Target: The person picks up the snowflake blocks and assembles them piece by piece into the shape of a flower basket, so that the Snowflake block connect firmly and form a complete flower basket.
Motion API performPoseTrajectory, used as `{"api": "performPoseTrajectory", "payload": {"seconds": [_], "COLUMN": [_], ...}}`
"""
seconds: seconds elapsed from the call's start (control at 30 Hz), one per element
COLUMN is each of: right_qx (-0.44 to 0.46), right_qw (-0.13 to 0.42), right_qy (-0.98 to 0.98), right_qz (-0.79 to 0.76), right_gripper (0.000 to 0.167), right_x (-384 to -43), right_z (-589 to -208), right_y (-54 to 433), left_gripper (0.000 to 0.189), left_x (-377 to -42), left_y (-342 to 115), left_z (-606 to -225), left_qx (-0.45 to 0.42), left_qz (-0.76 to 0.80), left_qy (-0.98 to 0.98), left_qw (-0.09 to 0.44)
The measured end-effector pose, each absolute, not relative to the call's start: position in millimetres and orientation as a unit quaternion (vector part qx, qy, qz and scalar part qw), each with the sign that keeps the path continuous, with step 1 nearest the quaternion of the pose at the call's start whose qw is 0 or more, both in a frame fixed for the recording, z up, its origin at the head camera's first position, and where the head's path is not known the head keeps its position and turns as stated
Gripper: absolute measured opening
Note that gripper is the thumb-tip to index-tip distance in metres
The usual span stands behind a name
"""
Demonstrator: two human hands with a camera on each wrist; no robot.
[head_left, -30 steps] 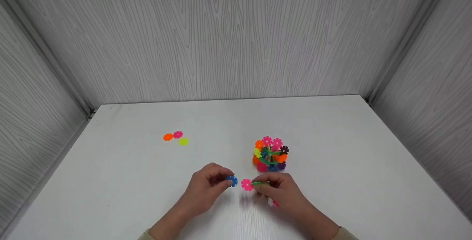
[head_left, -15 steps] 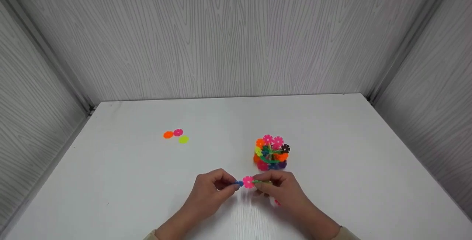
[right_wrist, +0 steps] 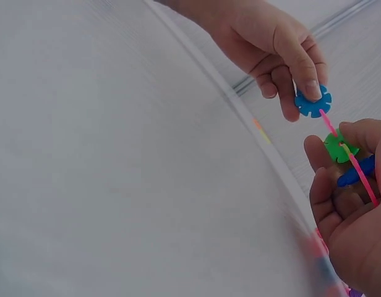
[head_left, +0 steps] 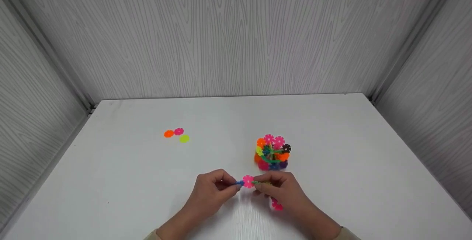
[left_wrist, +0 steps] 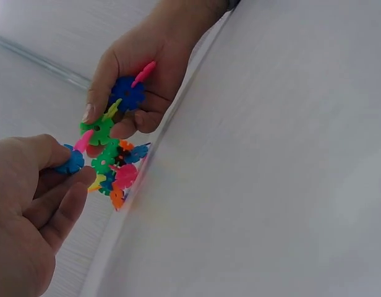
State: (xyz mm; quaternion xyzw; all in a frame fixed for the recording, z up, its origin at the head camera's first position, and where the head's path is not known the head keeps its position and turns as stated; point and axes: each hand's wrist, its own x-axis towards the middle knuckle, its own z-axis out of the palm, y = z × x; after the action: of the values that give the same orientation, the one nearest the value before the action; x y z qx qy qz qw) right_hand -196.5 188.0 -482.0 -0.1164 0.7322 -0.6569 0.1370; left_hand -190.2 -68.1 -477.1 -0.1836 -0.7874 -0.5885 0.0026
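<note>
In the head view my left hand [head_left: 212, 192] pinches a blue notched snowflake disc [right_wrist: 313, 105] between thumb and fingers. Its edge meets a pink disc [head_left: 248, 181], set crosswise to it. The pink one is joined to a green disc [left_wrist: 96, 131], which my right hand [head_left: 282, 190] pinches. From the green disc a short chain runs back under the right palm, with a yellow disc [left_wrist: 113, 109], a dark blue disc [left_wrist: 128, 93] and a further pink disc [head_left: 277, 207]. Fingers hide part of this chain.
Just behind the right hand stands a rounded cluster of joined multicoloured discs [head_left: 273, 153] on the white table [head_left: 129, 181]. Farther left lie a loose orange disc [head_left: 169, 134], a pink-red disc [head_left: 179, 131] and a yellow-green disc [head_left: 184, 138]. Grey wood-grain panels [head_left: 236, 37] enclose the table.
My left hand has moved right and turned the blue disc edge-on, bringing it against the pink disc. The right hand has barely moved; more of the chain's pink end shows below it.
</note>
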Motion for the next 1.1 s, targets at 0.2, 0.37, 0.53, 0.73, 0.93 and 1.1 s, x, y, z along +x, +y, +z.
{"api": "performPoseTrajectory", "payload": {"seconds": [0.2,0.37,0.53,0.73,0.93,1.1], "right_qx": [-0.127,-0.134,-0.144,-0.138,-0.126,-0.141], "right_qw": [0.161,0.174,0.179,0.184,0.188,0.184], "right_qy": [0.708,0.703,0.706,0.703,0.718,0.712], "right_qz": [-0.676,-0.676,-0.670,-0.673,-0.658,-0.662], "right_gripper": [0.036,0.039,0.034,0.032,0.033,0.032], "right_x": [-195.6,-195.7,-195.6,-194.1,-193.0,-193.9], "right_z": [-479.4,-476.9,-476.0,-475.9,-475.0,-478.0], "right_y": [187.6,188.6,188.9,187.6,189.7,189.7], "left_gripper": [0.009,0.008,0.008,0.008,0.009,0.009], "left_x": [-190.4,-189.9,-189.6,-189.8,-190.9,-191.2], "left_y": [-70.2,-72.0,-71.9,-70.9,-70.3,-71.9], "left_z": [-477.0,-475.9,-476.6,-477.7,-478.5,-481.1], "left_qx": [-0.173,-0.170,-0.167,-0.168,-0.171,-0.171], "left_qz": [-0.592,-0.591,-0.598,-0.611,-0.621,-0.628], "left_qy": [-0.787,-0.788,-0.784,-0.773,-0.765,-0.758], "left_qw": [0.007,-0.004,-0.010,-0.008,-0.020,-0.027]}}
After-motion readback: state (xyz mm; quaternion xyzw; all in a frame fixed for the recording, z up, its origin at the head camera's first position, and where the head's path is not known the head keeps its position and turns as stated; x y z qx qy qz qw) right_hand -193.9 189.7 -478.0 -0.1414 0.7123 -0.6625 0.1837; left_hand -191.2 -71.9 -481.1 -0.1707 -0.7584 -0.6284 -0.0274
